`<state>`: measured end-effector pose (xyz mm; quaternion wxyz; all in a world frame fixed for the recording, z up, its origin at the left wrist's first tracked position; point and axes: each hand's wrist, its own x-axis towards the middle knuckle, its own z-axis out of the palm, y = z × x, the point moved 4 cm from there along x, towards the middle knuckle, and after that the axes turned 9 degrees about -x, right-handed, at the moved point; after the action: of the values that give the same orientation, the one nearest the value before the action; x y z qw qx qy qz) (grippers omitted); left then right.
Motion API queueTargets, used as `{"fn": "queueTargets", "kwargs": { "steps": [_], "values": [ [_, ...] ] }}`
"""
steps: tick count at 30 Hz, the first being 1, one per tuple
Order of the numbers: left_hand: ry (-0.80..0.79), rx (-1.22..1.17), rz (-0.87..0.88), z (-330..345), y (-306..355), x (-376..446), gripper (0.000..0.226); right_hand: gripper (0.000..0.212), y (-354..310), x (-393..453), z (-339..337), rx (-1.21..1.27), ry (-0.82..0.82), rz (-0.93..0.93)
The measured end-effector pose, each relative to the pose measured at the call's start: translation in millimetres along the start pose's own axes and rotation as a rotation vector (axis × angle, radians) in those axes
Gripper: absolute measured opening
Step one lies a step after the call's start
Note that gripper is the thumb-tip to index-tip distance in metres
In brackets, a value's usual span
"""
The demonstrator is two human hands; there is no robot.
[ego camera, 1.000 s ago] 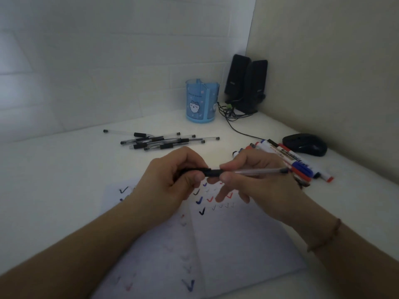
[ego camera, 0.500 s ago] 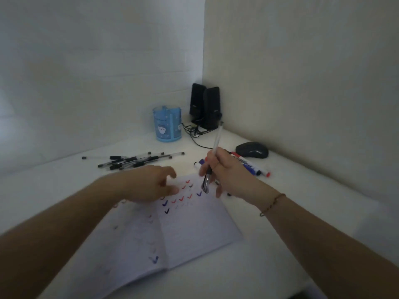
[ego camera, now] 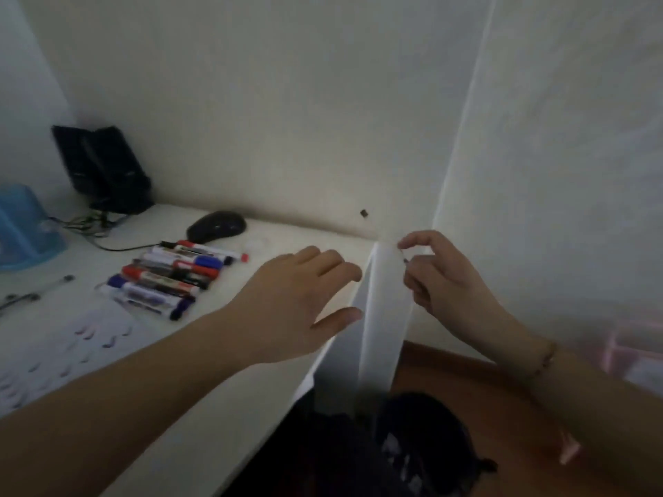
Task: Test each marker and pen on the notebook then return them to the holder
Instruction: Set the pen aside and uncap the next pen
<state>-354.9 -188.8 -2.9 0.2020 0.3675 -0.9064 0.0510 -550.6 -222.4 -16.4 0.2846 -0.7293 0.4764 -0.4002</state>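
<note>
My right hand [ego camera: 443,278] hangs just past the desk's right edge, fingers curled around a clear pen. Only the pen's small dark tip [ego camera: 405,260] shows beside the fingers. My left hand [ego camera: 301,303] hovers open, fingers spread, over the desk's right end and holds nothing. Several capped markers [ego camera: 168,278] in red, blue and black lie side by side on the desk, left of my left hand. The open notebook [ego camera: 71,338] with coloured ticks lies blurred at the lower left. At the left border stands the blue holder [ego camera: 21,227]. A few loose pens [ego camera: 21,295] lie below it.
A black mouse [ego camera: 217,226] and two black speakers [ego camera: 104,166] with cables sit at the back by the wall. The white desk edge [ego camera: 323,360] drops to a brown floor [ego camera: 466,389]. A dark bag [ego camera: 358,453] lies below; something pink [ego camera: 638,349] is at right.
The view has swung right. My left hand left the notebook and moved to the desk's right end. My right hand carried the pen off the page, past the desk edge.
</note>
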Motion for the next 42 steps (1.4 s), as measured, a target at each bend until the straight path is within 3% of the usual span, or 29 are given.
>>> {"fn": "queueTargets", "kwargs": {
  "steps": [5, 13, 20, 24, 27, 33, 37, 42],
  "values": [
    [-0.065, -0.185, 0.119, 43, 44, 27, 0.047, 0.020, 71, -61, -44, -0.309, 0.030, 0.072],
    [-0.158, -0.184, 0.156, 82, 49, 28, 0.054, 0.022, 155, -100, -38, -0.388, -0.121, 0.267],
    [-0.057, -0.212, 0.126, 77, 37, 29, 0.047, 0.016, 173, -97, -36, -0.510, -0.133, 0.288],
    [0.063, -0.346, 0.042, 69, 23, 30, 0.040, 0.017, 158, -75, -34, -0.447, -0.047, 0.243],
    [0.246, -0.526, -0.060, 53, 7, 27, 0.031, 0.017, 134, -57, -28, -0.382, 0.040, 0.172],
    [0.472, -0.587, -0.418, 2, -58, -19, 0.033, 0.012, 49, -12, 10, -0.179, 0.146, -0.008],
    [0.301, -0.462, -0.716, -21, -102, -82, 0.037, 0.012, -14, 18, 63, -0.025, 0.093, -0.155],
    [0.233, -0.114, -0.828, -45, -119, -184, 0.044, 0.014, -91, 50, 154, 0.000, -0.073, -0.369]
  ]
}}
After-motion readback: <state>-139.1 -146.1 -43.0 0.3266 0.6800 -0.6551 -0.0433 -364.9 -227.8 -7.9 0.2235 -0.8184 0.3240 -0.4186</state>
